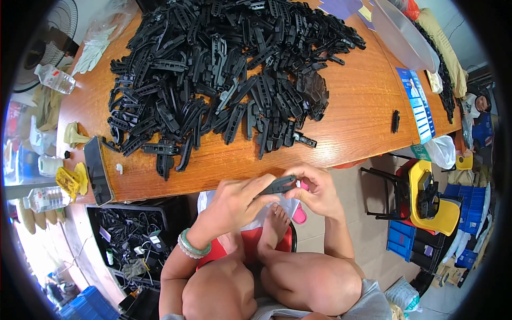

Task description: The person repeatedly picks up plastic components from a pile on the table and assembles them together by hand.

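Just in front of the table's near edge, both my hands are on one long black plastic part [278,185]. My left hand [237,205], with bracelets at its wrist, closes around the part's left end. At the other end, the thumb and fingers of my right hand [319,193] pinch it. My fingers hide some of its outline. Beyond them, a large heap of similar black plastic parts [213,69] covers much of the wooden table [352,112]. A single small black part [395,121] lies apart on the right.
A dark phone-like slab [98,170] lies at the table's left edge, near a yellow object [72,180] and a plastic bottle [56,79]. A translucent basin [402,37] and a blue printed sheet [418,104] are at the right. A yellow chair [434,205] stands beyond the table's right side.
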A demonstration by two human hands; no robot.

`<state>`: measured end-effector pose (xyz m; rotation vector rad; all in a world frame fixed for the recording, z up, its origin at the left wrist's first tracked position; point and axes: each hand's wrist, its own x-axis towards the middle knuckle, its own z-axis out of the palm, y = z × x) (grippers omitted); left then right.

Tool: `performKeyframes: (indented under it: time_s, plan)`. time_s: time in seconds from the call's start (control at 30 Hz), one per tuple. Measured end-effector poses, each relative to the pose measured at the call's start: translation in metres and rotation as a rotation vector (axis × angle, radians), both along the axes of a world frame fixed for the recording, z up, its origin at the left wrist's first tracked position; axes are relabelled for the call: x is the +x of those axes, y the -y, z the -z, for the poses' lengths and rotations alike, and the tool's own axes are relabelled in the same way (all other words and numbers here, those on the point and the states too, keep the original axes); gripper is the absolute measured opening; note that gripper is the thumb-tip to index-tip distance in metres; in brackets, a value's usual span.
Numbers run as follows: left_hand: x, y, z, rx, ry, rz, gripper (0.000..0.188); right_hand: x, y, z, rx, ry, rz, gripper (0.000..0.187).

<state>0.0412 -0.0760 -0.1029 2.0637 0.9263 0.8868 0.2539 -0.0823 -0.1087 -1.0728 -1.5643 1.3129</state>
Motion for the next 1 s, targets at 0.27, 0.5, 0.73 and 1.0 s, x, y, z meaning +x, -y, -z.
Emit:
performKeyframes:
  time_s: [0.27,0.5,0.73,1.0]
  plan:
    - [-0.005,-0.062,0.005,0.232,-0.228,-0.489,0.023,-0.003,-0.013,-0.007,0.185,0.380,0.235,0.017]
    - [0.001,-0.073,0.001,0.230,-0.519,-0.530,0.024,0.005,-0.029,-0.002,0.530,0.960,0.512,0.016]
    - [0.009,-0.040,-0.005,0.062,0.085,-0.475,0.021,0.013,-0.009,-0.008,0.158,0.240,0.563,0.019]
    - [0.010,-0.011,-0.008,-0.424,0.538,-0.046,0.018,-0.016,-0.005,-0.009,0.263,-0.096,0.159,0.016]
